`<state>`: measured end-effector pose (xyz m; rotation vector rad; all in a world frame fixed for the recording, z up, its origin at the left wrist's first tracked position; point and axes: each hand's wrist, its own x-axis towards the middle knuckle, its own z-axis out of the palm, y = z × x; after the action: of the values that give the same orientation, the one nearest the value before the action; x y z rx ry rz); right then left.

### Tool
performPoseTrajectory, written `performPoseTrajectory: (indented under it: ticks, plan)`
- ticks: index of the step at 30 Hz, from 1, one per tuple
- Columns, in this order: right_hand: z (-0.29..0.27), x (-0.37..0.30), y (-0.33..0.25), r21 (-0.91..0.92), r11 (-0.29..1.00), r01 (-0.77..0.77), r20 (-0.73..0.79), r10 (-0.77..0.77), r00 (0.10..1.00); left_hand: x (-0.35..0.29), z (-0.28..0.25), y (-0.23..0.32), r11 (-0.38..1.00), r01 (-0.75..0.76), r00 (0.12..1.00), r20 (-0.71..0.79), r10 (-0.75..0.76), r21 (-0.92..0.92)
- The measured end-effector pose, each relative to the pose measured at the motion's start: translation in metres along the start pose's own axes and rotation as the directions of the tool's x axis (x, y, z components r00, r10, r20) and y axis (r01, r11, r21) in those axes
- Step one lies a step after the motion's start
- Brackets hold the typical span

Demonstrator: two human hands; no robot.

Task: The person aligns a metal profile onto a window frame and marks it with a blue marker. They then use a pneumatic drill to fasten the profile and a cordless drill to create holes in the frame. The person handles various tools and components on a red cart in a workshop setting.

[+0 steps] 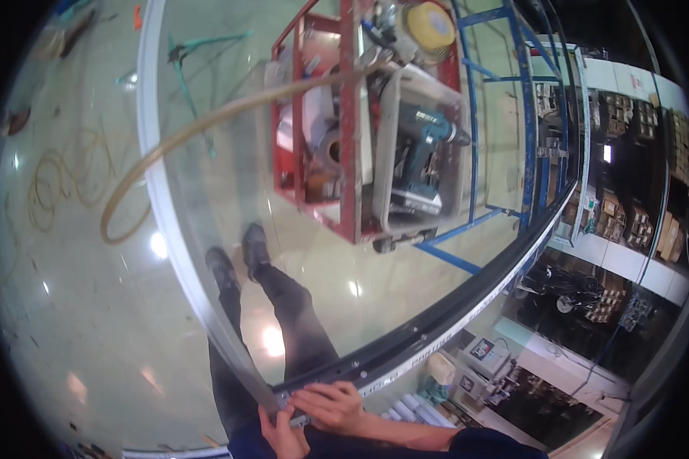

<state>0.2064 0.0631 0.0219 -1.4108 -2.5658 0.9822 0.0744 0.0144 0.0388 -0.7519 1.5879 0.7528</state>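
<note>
At the near corner of a large framed panel, where a pale metal profile (177,222) meets a dark profile (390,348) with a white printed strip, both my hands are close together. My left hand (283,437) has its thumb and fingers closed at the corner's lower edge; anything small between them is hidden. Just beside it, my right hand (331,405) wraps its fingers over the dark profile, the forearm coming in from the right. Several small screw-like spots show along that profile.
Beyond the profiles stands a red metal cart (350,153) carrying a clear bin (383,164) with a teal cordless drill (429,145). A blue metal frame (527,115) is behind it. A tan hose (222,115) arches leftward. Shelves with boxes (616,115) line the right.
</note>
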Motion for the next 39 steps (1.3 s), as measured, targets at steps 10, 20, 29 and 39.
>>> performPoseTrajectory:
  ticks: [10,20,29,39]
  plan:
    - [-0.115,0.085,0.086,0.518,0.853,0.064,0.256,-0.226,0.940,0.015,-0.027,-0.015,0.983,0.059,0.994,-0.101,-0.041,0.176]
    - [-0.259,0.488,0.380,-0.207,0.976,0.075,-0.417,-0.157,0.895,0.005,-0.009,-0.008,0.997,0.020,0.990,-0.140,-0.009,0.073]
    - [-0.232,0.580,0.420,-0.262,0.965,0.022,-0.165,-0.067,0.984,0.012,-0.020,-0.023,0.998,-0.057,0.985,-0.163,0.063,0.038]
    - [-0.310,0.398,0.333,-0.180,0.952,0.246,-0.367,-0.297,0.882,-0.008,0.020,-0.005,1.000,-0.013,0.975,-0.220,0.011,-0.009]
